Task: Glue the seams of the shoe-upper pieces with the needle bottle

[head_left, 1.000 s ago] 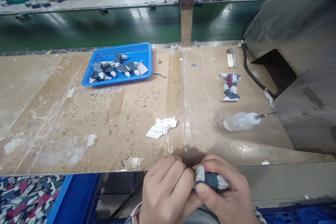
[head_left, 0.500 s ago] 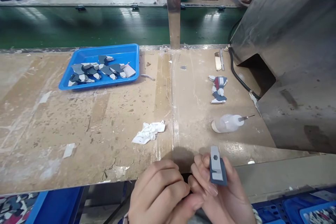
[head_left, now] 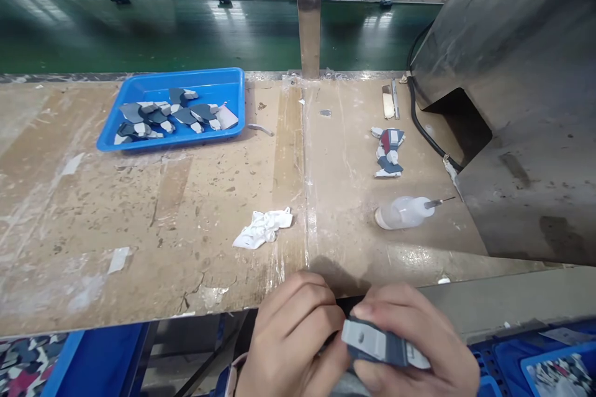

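My right hand [head_left: 419,338] grips a small light-grey and dark blue-grey plastic part [head_left: 365,341] between thumb and fingers, over the near edge of the bench. The part lies tilted, with its grey face and a small hole turned up. Right beside its left end, my left hand [head_left: 298,335] is closed with fingers curled; whatever it may hold is hidden. Beyond the hands, a clear squeeze bottle with a needle tip [head_left: 405,212] lies on its side. Behind the bottle sits a grey, white and dark red assembled piece [head_left: 389,152]. A crumpled white tissue [head_left: 264,227] lies to the left.
A blue tray [head_left: 172,77] with several grey and white parts stands at the back left. To the right rises a metal housing [head_left: 521,136] with a black cable [head_left: 426,130]. Bins of parts [head_left: 32,363] are below the bench. People sit beyond the green conveyor [head_left: 153,34].
My right hand has turned over and now holds the part from above, laid sideways toward my left hand. Before, the part stood upright in its fingers. The view has tilted slightly down.
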The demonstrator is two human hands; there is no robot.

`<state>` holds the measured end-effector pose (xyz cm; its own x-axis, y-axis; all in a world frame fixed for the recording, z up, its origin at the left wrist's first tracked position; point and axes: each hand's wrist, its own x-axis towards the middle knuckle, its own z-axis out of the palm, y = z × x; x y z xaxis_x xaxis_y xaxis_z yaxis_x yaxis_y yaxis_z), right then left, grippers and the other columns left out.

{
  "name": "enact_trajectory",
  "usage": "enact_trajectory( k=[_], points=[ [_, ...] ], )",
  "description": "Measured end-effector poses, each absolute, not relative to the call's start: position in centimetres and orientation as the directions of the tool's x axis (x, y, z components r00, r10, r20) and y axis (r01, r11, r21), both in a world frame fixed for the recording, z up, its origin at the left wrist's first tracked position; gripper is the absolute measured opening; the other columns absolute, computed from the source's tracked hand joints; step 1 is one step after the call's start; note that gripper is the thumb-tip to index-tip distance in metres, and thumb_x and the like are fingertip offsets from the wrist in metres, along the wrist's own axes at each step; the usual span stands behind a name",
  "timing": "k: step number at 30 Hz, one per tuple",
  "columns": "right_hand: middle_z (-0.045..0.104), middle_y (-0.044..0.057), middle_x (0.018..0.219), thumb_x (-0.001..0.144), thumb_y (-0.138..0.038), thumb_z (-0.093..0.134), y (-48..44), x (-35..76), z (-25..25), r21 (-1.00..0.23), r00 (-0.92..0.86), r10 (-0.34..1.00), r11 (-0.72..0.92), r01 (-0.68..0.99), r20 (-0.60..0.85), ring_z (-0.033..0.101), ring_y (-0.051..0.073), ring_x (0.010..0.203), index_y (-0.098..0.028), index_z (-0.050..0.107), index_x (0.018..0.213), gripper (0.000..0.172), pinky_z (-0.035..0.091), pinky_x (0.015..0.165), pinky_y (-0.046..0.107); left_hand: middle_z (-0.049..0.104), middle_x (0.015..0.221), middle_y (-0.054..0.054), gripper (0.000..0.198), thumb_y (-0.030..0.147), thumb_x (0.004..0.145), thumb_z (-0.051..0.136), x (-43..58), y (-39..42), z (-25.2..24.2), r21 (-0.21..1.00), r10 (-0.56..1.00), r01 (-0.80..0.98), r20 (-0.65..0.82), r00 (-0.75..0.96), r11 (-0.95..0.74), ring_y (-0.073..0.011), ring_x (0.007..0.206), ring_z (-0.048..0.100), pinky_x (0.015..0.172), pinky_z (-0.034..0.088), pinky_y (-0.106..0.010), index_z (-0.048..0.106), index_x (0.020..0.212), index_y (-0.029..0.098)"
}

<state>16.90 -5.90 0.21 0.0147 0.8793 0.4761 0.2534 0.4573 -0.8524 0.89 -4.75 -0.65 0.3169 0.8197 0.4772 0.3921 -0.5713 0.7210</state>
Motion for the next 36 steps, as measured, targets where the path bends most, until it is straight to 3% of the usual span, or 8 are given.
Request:
enact_trajectory(
  k=[2, 5, 12, 17, 30, 36],
  points=[
    [0.071, 0.005, 0.076, 0.096, -0.029, 0.064, -5.8, 17.0, 0.6, -0.774, 0.002, 0.837, 0.505, 0.382, 0.547, 0.07, 0.014, 0.063, -0.017, 0.069, 0.099, 0.013, 0.057, 0.056, 0.02, 0.062, 0.074, -0.005, 0.012, 0.009, 0.09, 0.056, 0.9, -4.7, -1.0, 0.724, 0.819, 0.387, 0.471, 0.327, -0.571, -0.0176, 0.074, 0.059, 0.065, 0.055, -0.029, 0.061, 0.082, 0.016],
    [0.071, 0.004, 0.075, 0.094, -0.027, 0.064, -5.7, 16.7, 0.6, -0.742, -0.008, 0.827, 0.509, 0.435, 0.563, 0.069, 0.014, 0.062, -0.018, 0.067, 0.098, 0.01, 0.058, 0.056, 0.021, 0.062, 0.075, -0.005, 0.013, 0.006, 0.089, 0.055, 0.8, -4.7, -1.2, 0.737, 0.832, 0.395, 0.432, 0.347, -0.548, -0.018, 0.076, 0.058, 0.067, 0.055, -0.03, 0.059, 0.083, 0.017],
    [0.074, 0.004, 0.077, 0.089, -0.019, 0.065, -6.7, 16.4, -0.7, -0.718, -0.033, 0.83, 0.501, 0.484, 0.557, 0.071, 0.018, 0.064, -0.02, 0.067, 0.106, 0.017, 0.06, 0.057, 0.029, 0.062, 0.074, -0.005, 0.016, 0.016, 0.096, 0.049, 0.8, -4.6, -1.5, 0.738, 0.832, 0.396, 0.426, 0.355, -0.547, -0.0174, 0.071, 0.059, 0.064, 0.055, -0.03, 0.059, 0.084, 0.018],
    [0.074, 0.004, 0.079, 0.093, -0.022, 0.062, -6.7, 16.4, -0.9, -0.727, -0.06, 0.852, 0.479, 0.492, 0.52, 0.072, 0.019, 0.068, -0.021, 0.064, 0.11, 0.017, 0.061, 0.059, 0.03, 0.061, 0.072, -0.004, 0.017, 0.022, 0.099, 0.05, 0.9, -4.6, -1.6, 0.749, 0.832, 0.378, 0.425, 0.356, -0.544, -0.0172, 0.07, 0.058, 0.062, 0.053, -0.03, 0.058, 0.084, 0.018],
    [0.075, 0.001, 0.074, 0.098, -0.027, 0.057, -6.2, 16.6, -0.1, -0.603, -0.093, 0.798, 0.52, 0.605, 0.595, 0.073, 0.016, 0.065, -0.019, 0.063, 0.102, 0.011, 0.061, 0.065, 0.025, 0.061, 0.072, -0.004, 0.017, 0.02, 0.099, 0.051, 1.0, -4.5, -1.9, 0.756, 0.823, 0.348, 0.433, 0.368, -0.554, -0.0164, 0.071, 0.058, 0.064, 0.054, -0.029, 0.059, 0.085, 0.016],
    [0.074, 0.002, 0.077, 0.1, -0.03, 0.058, -5.9, 16.7, 0.1, -0.65, -0.084, 0.805, 0.53, 0.545, 0.587, 0.072, 0.014, 0.067, -0.017, 0.065, 0.099, 0.014, 0.06, 0.067, 0.023, 0.06, 0.072, -0.005, 0.021, 0.022, 0.1, 0.049, 0.8, -4.3, -1.9, 0.742, 0.804, 0.332, 0.468, 0.365, -0.583, -0.016, 0.071, 0.056, 0.062, 0.053, -0.029, 0.056, 0.081, 0.016]
  ],
)
